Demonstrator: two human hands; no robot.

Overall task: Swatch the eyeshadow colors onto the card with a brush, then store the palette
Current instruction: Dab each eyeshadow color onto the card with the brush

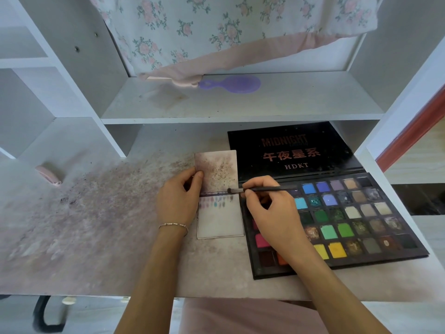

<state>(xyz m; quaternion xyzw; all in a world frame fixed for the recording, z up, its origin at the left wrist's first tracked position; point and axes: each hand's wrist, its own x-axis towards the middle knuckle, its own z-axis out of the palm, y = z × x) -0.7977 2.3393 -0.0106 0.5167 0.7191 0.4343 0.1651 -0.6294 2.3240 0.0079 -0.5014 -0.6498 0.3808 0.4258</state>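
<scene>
The right hand (269, 208) pinches a thin dark brush (262, 189) between thumb and fingers, its grip clamped on the handle, and the bristle tip touches the card (220, 220) at the end of a row of small colour swatches. Just left of that grip, the left hand (178, 201) holds the card's left edge, thumb curled onto its upper, powder-speckled half. Right of the grip and partly under the right hand lies the open eyeshadow palette (349, 225), its pans running through blue, green, yellow, pink and brown; its black lid (289, 150) lies flat beyond it, printed with MIDNIGHT and HDKT. All of this rests on a pale worktop (96, 225) dusted with pinkish-purple powder, heaviest to the left of the hands, where a small pink object (49, 175) lies farther off. Above and beyond the grip, a white shelf (240, 107) carries a purple hand mirror (234, 84), and a floral cloth (216, 32) hangs over its back. White cubbyholes (31, 92) stand at far left.
</scene>
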